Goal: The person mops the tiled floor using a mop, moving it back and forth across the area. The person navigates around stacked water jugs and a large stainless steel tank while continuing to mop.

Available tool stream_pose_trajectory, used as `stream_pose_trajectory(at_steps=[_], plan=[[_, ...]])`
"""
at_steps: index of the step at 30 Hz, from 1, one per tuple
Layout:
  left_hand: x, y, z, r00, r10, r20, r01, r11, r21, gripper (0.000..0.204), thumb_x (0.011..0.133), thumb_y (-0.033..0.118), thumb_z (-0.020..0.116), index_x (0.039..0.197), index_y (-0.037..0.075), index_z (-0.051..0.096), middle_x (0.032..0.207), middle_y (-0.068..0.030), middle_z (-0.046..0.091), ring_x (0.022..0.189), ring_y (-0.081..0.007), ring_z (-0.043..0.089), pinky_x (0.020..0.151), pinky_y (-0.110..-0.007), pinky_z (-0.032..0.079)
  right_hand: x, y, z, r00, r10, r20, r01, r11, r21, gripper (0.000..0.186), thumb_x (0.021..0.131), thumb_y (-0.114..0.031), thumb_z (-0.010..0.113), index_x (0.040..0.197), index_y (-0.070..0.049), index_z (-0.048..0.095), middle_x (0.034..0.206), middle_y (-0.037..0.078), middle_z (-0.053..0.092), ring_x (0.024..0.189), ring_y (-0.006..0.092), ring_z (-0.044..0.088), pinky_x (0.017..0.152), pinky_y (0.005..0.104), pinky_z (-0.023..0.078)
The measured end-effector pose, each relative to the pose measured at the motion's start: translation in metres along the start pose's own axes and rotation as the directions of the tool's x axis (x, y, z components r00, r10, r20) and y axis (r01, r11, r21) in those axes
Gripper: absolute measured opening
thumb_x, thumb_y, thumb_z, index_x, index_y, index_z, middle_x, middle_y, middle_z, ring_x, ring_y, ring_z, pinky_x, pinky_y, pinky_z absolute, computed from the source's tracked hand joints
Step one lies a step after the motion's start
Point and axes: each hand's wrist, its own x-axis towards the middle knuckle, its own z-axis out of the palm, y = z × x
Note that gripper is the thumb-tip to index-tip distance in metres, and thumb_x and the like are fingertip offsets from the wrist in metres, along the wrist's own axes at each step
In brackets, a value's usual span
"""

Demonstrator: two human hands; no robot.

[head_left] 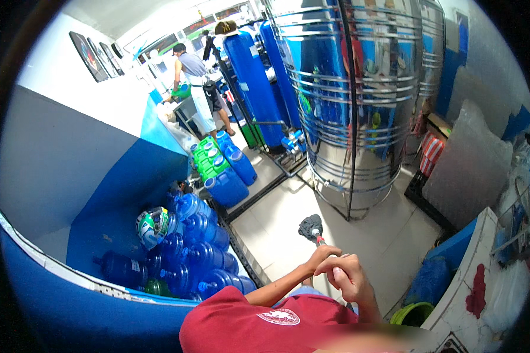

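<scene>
A mop with a dark string head (310,228) rests on the pale tiled floor, its handle (318,238) rising toward me and partly hidden behind my hands. My left hand (324,254) is wrapped round that handle, the forearm coming from my red sleeve at the lower left. Closer to me and just to the right, my right hand (344,273) is also closed on the handle.
Stacked blue jugs (206,253) and a helmet (152,226) lie left. Blue and green containers (225,188) stand beyond, near a co-worker (191,67) handling something green. Blue filter tanks (247,76) and steel tanks (365,88) stand ahead. A green bucket (412,315) is at lower right.
</scene>
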Motion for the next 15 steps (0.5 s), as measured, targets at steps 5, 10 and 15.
stream_pose_trajectory(at_steps=[5, 10, 15], plan=[[0.005, 0.103, 0.055, 0.803, 0.155, -0.576, -0.267, 0.957, -0.115, 0.008, 0.08, 0.013, 0.061, 0.082, 0.005, 0.058, 0.068, -0.0072, 0.054, 0.062, -0.0203, 0.055, 0.058, -0.03, 0.043, -0.019, -0.04, -0.008, 0.96, -0.247, 0.129, 0.246, 0.969, 0.025, 0.032, 0.063, -0.005, 0.047, 0.089, 0.002, 0.065, 0.065, 0.011, 0.059, 0.059, 0.023, 0.059, 0.062, 0.0302, 0.045], [0.026, 0.114, 0.095, 0.252, 0.048, -0.966, -0.5, 0.862, -0.088, 0.019, 0.09, 0.012, 0.061, 0.072, 0.008, 0.053, 0.056, -0.0045, 0.05, 0.05, -0.0165, 0.051, 0.05, -0.029, 0.039, -0.017, -0.027, 0.001, 0.874, -0.485, 0.015, 0.485, 0.874, -0.019, 0.016, 0.064, -0.013, 0.055, 0.071, 0.0, 0.058, 0.06, 0.013, 0.054, 0.053, 0.0292, 0.057, 0.055, 0.0369, 0.044], [-0.009, 0.045, 0.052, 0.975, 0.021, -0.22, -0.01, 0.999, 0.051, 0.039, 0.086, 0.01, 0.065, 0.057, 0.004, 0.039, 0.051, -0.0133, 0.04, 0.045, -0.0309, 0.043, 0.044, -0.039, 0.034, -0.038, 0.008, 0.007, 0.84, -0.539, 0.058, 0.541, 0.84, -0.037, 0.013, 0.058, -0.013, 0.056, 0.065, -0.002, 0.054, 0.056, 0.009, 0.05, 0.048, 0.0268, 0.052, 0.048, 0.0377, 0.042]])
